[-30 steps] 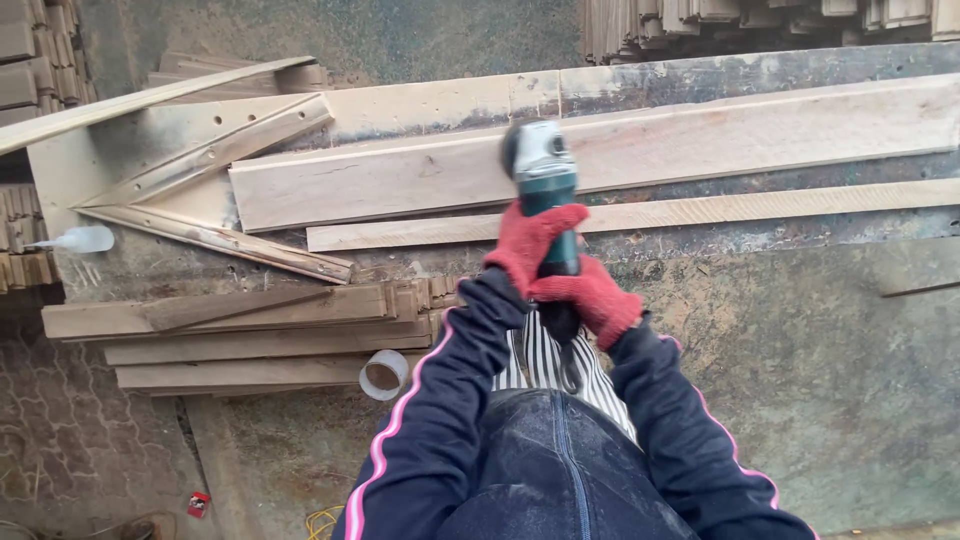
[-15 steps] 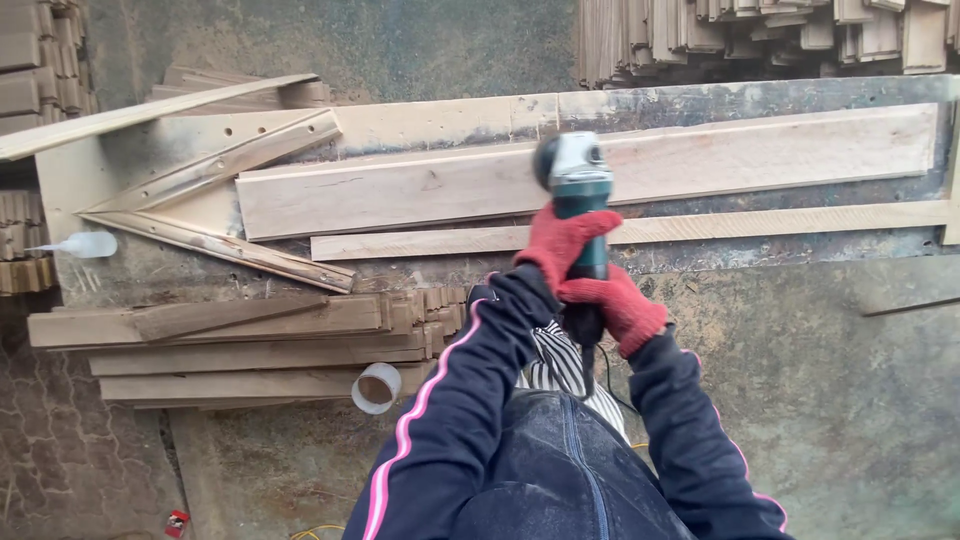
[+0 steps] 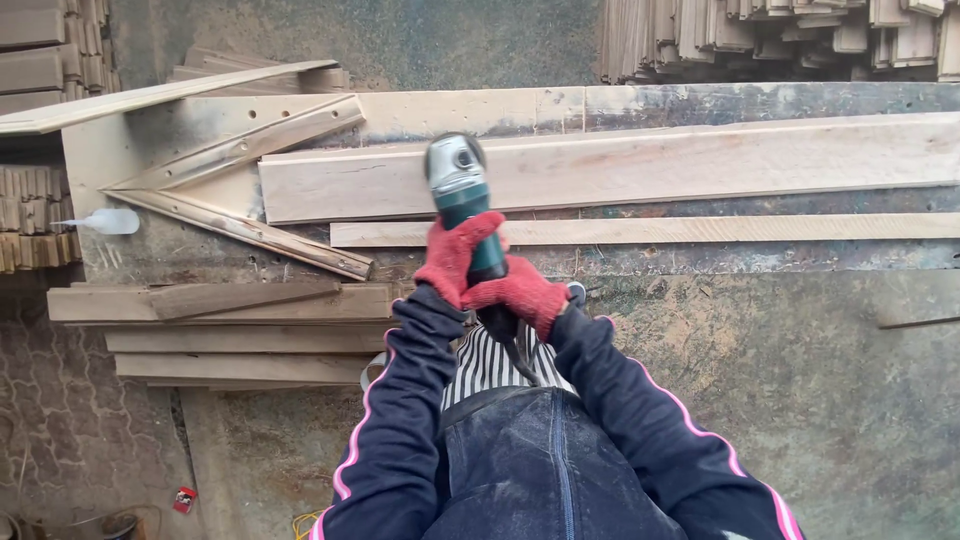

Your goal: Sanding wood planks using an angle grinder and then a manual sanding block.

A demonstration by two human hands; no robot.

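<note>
The workbench (image 3: 800, 400) in front of me is a wide, stained slab, and along its far edge lies the wide plank (image 3: 620, 165), running nearly the whole length. Just nearer to me is a thin strip (image 3: 700, 229), parallel to it. Toward the far left corner two slats (image 3: 230, 190) form an open V, and a stack of boards (image 3: 230, 335) sits at the left end of the near edge.

I have the angle grinder (image 3: 462, 205) gripped in both gloved hands, its head over the near edge of the wide plank. My left hand (image 3: 452, 255) is wrapped tight around the body just behind the head; my right hand (image 3: 520, 295) is closed around the rear of the handle.

I cannot see anything pinning the plank down, so I judge the disc could catch on the edge and kick the tool back at me, or shove the plank along the bench. The cord drops close against my apron, where I think it could snag. Near the left edge a small plastic bottle (image 3: 105, 221) lies on its side.
</note>
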